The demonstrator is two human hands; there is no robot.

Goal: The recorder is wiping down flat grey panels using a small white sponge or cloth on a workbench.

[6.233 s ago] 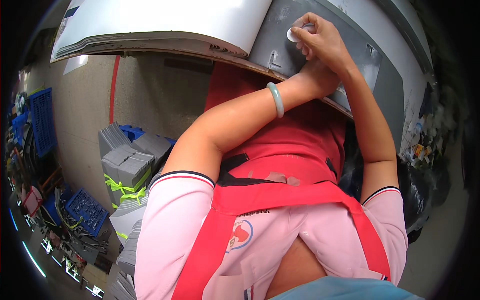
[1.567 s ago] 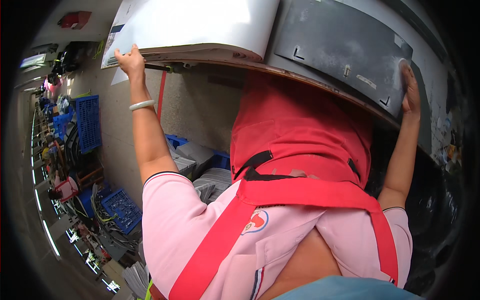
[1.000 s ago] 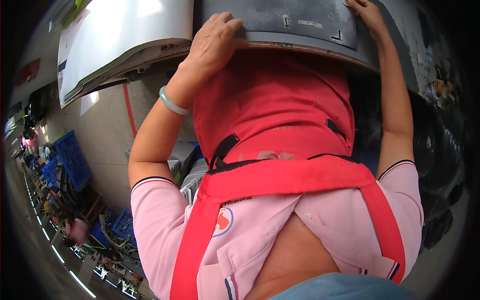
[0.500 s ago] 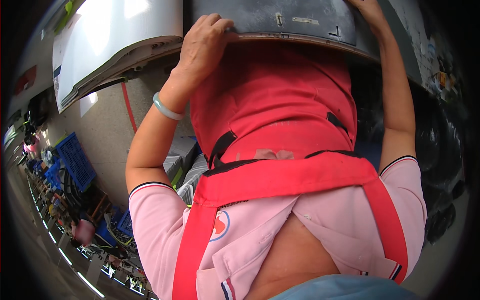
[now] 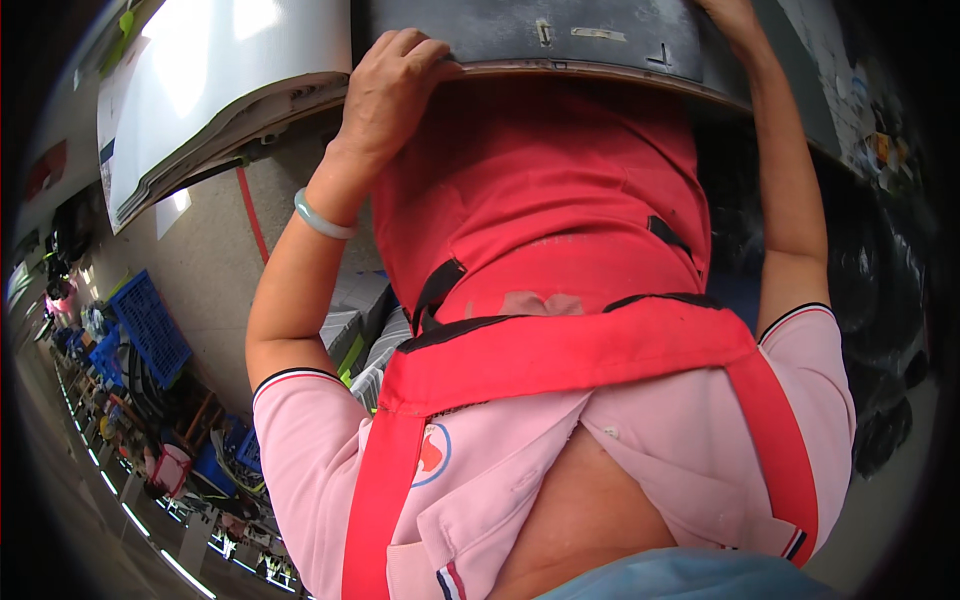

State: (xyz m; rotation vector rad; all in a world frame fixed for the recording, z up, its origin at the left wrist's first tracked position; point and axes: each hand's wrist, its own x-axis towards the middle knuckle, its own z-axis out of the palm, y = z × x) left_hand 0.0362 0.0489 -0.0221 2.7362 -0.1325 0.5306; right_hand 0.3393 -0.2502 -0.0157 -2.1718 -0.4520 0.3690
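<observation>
A dark grey flat board (image 5: 520, 35) lies at the top of the view, with small pale tape strips and a black L-shaped mark on it. My left hand (image 5: 390, 95) is at the left part of its front edge, fingers curled and closed with the thumb along the edge. A pale bangle (image 5: 322, 218) circles my left wrist. My right hand (image 5: 730, 20) is at the board's right side, partly cut off by the upper rim, so its fingertips are hidden.
Large white sheets (image 5: 230, 60) lie stacked to the left of the board, curling over the table edge. My red apron (image 5: 560, 200) is close against the table. Blue crates (image 5: 150, 325) stand on the floor at far left. Dark shiny plastic-wrapped things (image 5: 880, 300) are at right.
The whole view has shifted slightly, so the board and sheets appear a little farther left and higher. Both hands keep nearly the same places at the board.
</observation>
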